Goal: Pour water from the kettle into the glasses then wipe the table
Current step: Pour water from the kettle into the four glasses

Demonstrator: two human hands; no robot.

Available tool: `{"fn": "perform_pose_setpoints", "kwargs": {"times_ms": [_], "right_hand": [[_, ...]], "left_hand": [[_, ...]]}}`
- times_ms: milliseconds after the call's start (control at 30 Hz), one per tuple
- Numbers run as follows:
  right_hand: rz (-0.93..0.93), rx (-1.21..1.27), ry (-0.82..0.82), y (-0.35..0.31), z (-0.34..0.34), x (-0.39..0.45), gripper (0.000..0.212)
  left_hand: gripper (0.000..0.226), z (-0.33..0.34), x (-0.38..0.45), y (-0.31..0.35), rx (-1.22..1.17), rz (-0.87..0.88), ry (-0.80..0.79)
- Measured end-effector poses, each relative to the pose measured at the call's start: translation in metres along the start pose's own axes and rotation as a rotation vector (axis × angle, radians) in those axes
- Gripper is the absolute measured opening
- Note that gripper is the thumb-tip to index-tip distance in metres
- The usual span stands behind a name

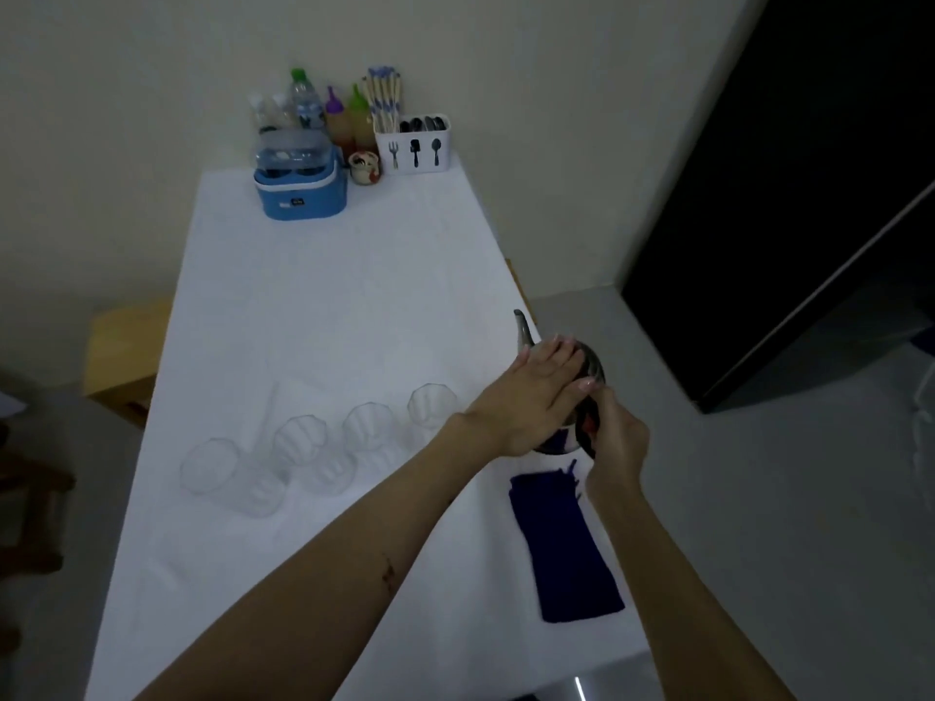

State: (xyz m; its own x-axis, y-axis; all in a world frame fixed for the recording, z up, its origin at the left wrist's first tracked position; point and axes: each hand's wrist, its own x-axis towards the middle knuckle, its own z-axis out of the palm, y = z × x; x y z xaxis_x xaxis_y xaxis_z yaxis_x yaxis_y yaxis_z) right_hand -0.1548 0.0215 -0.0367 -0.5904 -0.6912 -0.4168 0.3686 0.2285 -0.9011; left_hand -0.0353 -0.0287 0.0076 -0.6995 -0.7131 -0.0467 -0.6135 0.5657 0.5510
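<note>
A dark metal kettle [593, 369] stands at the right edge of the white-covered table [313, 306], its spout [522, 328] pointing away from me. My left hand [531, 397] lies flat on the kettle's lid, fingers together. My right hand [614, 437] is wrapped around the kettle's handle at the near side. Several clear glasses stand in a row to the left, the nearest one [430, 407] just beside my left wrist, another [367, 427] further left. A dark blue cloth [566, 543] lies folded on the table near my right forearm.
At the far end stand a blue lidded container [301, 187], several bottles [306, 101], a small patterned cup [364, 168] and a white cutlery holder [417, 146]. A wooden stool [126, 341] is left of the table. Grey floor lies right.
</note>
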Motion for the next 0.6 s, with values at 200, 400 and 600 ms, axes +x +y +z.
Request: {"fn": "perform_pose_setpoints", "kwargs": {"times_ms": [200, 400, 600], "right_hand": [[-0.137, 0.014, 0.032, -0.05, 0.023, -0.074, 0.026], [-0.165, 0.075, -0.083, -0.054, 0.054, -0.141, 0.021], [-0.1, 0.015, -0.237, -0.019, 0.09, -0.188, 0.026]], "left_hand": [[0.055, -0.047, -0.051, 0.021, 0.003, 0.091, 0.195], [0.054, -0.078, -0.13, 0.02, 0.061, 0.109, 0.406], [0.055, -0.085, -0.203, -0.008, 0.085, -0.002, 0.476]]}}
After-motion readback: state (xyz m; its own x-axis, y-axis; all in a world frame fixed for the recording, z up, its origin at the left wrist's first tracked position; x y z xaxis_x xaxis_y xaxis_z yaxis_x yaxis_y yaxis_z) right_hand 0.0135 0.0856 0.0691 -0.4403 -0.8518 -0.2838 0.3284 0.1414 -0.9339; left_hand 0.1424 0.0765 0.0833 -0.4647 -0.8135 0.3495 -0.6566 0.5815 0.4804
